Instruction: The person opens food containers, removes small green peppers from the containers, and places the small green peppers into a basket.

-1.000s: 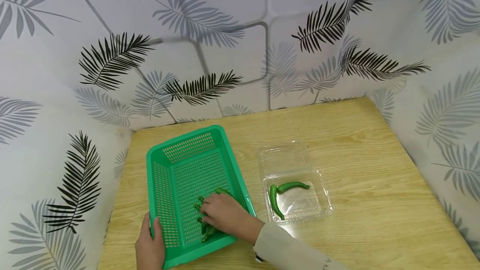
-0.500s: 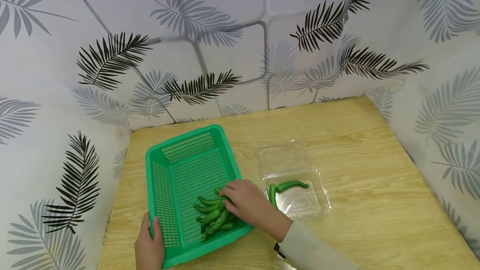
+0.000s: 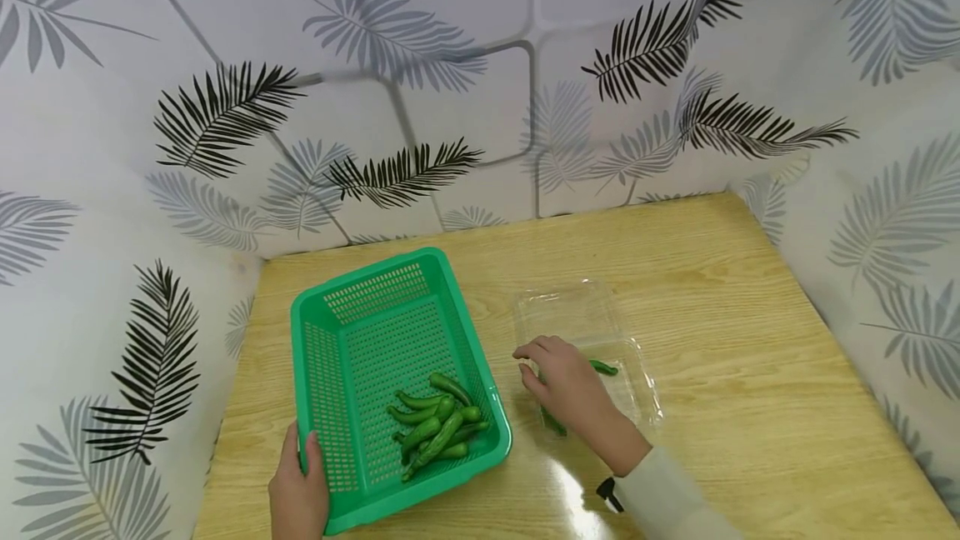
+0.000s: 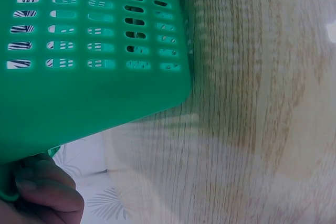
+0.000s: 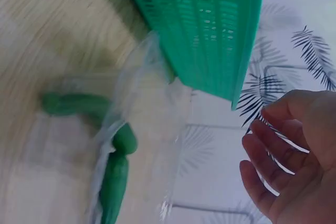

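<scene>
My left hand [image 3: 298, 486] grips the left rim of a green plastic basket [image 3: 390, 263]. Its curled fingers also show at the lower left of the left wrist view. Several green chili peppers [image 3: 438, 427] lie heaped in the basket's near right corner. Over a clear hinged plastic box [image 3: 651, 390] hovers my right hand [image 3: 576, 386], its fingers loosely bent and nothing between them in the right wrist view. Two green chili peppers [image 5: 113, 184] rest in that box; in the head view the hand partly covers them.
The wood-grain table [image 3: 750, 373] stretches to the right of the box. Behind and on both sides hangs a pale cloth [image 3: 465, 123] with a leaf pattern. The box's lid [image 3: 566, 311] lies folded back, away from me.
My right hand has lifted out of the basket and moved right, over the clear box, leaving the heaped peppers uncovered. The left hand and basket stay in place.
</scene>
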The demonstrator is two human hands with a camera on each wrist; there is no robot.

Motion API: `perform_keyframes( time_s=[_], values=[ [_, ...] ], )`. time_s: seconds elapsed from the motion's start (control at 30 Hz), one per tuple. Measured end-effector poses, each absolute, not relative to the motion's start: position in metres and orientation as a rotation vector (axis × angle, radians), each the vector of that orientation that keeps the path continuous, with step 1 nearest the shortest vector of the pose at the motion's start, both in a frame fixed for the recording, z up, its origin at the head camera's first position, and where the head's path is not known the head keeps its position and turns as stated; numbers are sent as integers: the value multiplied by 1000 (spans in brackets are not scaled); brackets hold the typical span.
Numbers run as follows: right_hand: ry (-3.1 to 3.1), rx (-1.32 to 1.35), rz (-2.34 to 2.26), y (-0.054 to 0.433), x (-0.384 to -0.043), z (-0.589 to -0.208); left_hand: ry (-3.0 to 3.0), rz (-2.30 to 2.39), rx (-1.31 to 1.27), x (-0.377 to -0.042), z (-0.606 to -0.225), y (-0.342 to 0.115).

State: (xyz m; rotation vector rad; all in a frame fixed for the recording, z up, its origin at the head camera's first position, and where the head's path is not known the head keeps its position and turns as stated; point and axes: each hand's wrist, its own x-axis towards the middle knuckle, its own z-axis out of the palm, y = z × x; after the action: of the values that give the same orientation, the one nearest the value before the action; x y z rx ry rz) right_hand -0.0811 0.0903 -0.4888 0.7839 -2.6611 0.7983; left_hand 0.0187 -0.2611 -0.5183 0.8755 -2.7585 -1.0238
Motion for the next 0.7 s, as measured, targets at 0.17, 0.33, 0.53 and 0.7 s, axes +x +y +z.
perform_keyframes(
  time_s=[0.17, 0.33, 0.53, 0.7],
  values=[
    [-2758, 640, 818, 106, -79, -502, -2761, -1017, 882, 19, -518, -261],
    [-2850, 565, 779, 117, -79, -515, -2758, -1018, 879, 19, -518, -261],
    [-2893, 531, 761, 123, -80, -527, -2764, -1010, 862, 20, -517, -261],
    [-2913, 526, 778, 128, -79, -535, -2761, -1020, 857, 19, -518, -261]
  ],
)
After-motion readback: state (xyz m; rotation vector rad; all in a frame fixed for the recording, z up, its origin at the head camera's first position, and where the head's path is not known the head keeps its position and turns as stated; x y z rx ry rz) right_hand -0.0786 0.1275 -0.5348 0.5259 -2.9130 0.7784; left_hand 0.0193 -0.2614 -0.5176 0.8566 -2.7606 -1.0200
